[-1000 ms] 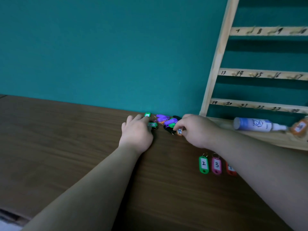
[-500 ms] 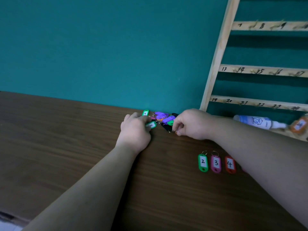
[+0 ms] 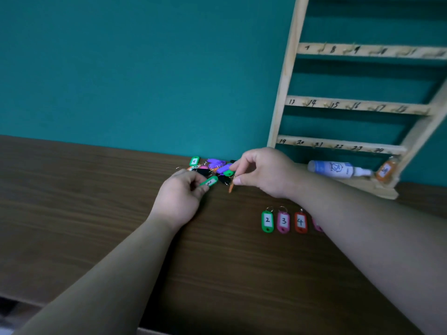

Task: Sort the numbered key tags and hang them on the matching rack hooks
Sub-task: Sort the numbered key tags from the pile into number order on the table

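**Sorting early; two tags pinched out of pile**

Progress, judged: only one orange tag (image 3: 385, 170) is seen hung, at the lower right of the rack (image 3: 290, 68), by the 24 mark. The other visible hooks look bare. Tags 2 (image 3: 267, 221), 3 (image 3: 283, 222) and 4 (image 3: 300, 222) are laid in a row on the table (image 3: 96, 201), right of middle, rings toward the far edge. A further pink tag (image 3: 316, 225) is half hidden by the right forearm. The unsorted pile (image 3: 216, 165) is left at the far edge, against the wall, so most of the sorting and nearly all of the hanging is left.

A green tag (image 3: 210, 182) is pinched at its near end by the left hand (image 3: 179, 197), just beside the pile. Its long axis is run diagonally, pointing toward the far edge and right; the number is not readable.

A thin orange tag (image 3: 231, 187) is held from above by the right hand (image 3: 263, 172), thumb and fingertips closed on its ring end. It is seen edge-on, long axis near upright, free end down toward the table.
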